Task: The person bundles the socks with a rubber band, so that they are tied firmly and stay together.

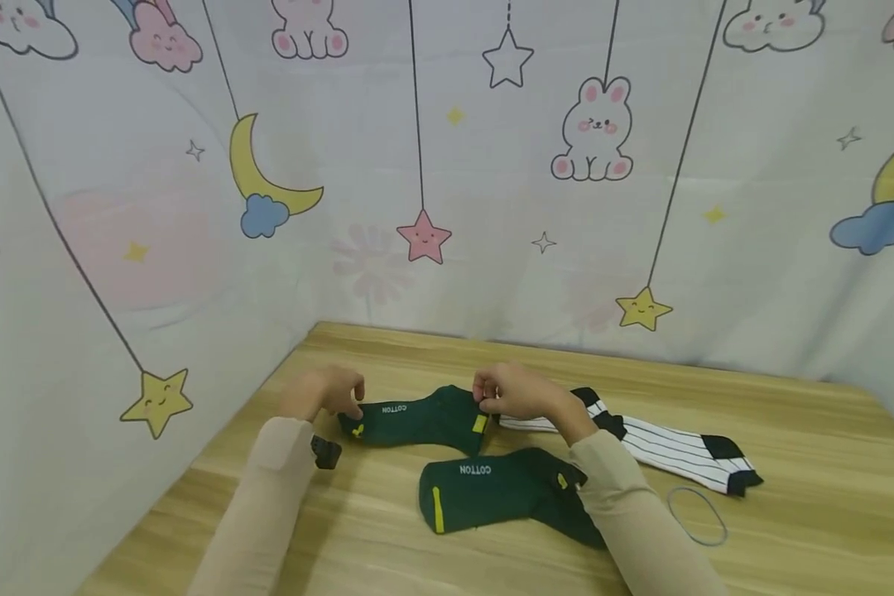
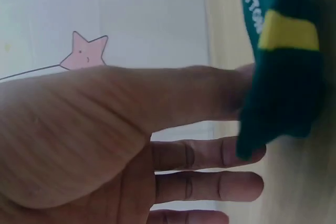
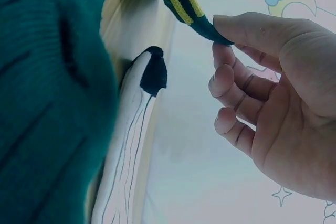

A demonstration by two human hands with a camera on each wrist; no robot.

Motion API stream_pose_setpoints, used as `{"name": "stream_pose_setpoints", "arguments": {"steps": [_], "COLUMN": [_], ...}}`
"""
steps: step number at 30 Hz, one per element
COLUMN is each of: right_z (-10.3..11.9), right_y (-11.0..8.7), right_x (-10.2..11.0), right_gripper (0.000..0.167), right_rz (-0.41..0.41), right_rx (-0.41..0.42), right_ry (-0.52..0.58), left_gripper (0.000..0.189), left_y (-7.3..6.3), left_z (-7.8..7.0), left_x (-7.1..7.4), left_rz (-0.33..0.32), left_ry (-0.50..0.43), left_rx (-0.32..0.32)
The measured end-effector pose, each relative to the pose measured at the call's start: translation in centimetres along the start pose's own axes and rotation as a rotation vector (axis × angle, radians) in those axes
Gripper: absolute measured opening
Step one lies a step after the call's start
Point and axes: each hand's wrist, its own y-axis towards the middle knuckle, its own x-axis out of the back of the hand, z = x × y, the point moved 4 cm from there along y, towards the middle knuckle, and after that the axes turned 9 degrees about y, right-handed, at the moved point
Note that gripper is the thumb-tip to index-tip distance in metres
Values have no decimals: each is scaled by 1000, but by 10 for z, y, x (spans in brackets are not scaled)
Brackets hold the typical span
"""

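Observation:
A dark green sock [image 1: 417, 424] with COTTON lettering and yellow marks stretches between both hands. My left hand [image 1: 331, 391] pinches its left end; in the left wrist view the thumb meets the green fabric [image 2: 286, 85] while the other fingers extend below. The right hand [image 1: 520, 389] pinches the opposite end between thumb and index finger, beside a yellow patch, as the right wrist view also shows. Closer to me lies a second green sock [image 1: 484, 498], flat on the table and partly under the right forearm.
White socks [image 1: 674, 447] with black stripes and black ends lie to the right, partly behind the right arm. A thin bluish loop [image 1: 696, 517] is nearby on the wooden table [image 1: 372, 530]. Patterned cloth walls [image 1: 492, 290] stand behind and at the sides.

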Motion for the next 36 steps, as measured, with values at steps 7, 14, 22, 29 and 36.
{"name": "stream_pose_setpoints", "arguments": {"steps": [7, 14, 22, 29, 36], "right_z": [1, 0, 1, -1, -10], "right_y": [0, -3, -9, -19, -33], "right_x": [3, 5, 15, 25, 32], "right_gripper": [4, 4, 5, 7, 7], "right_rz": [-4, 3, -33, -79, -99], "right_rx": [8, -12, -17, -19, 10], "right_ry": [21, 29, 41, 61, 78], "left_gripper": [27, 26, 25, 18, 22], "left_y": [2, 7, 7, 0, 3], "left_z": [-1, -5, -9, -16, -23], "left_x": [-4, -5, 6, 20, 25], "left_rz": [-32, -42, -115, -255, -238], "left_ry": [32, 50, 16, 24, -66], "left_rx": [-6, -71, -140, -232, -287]}}
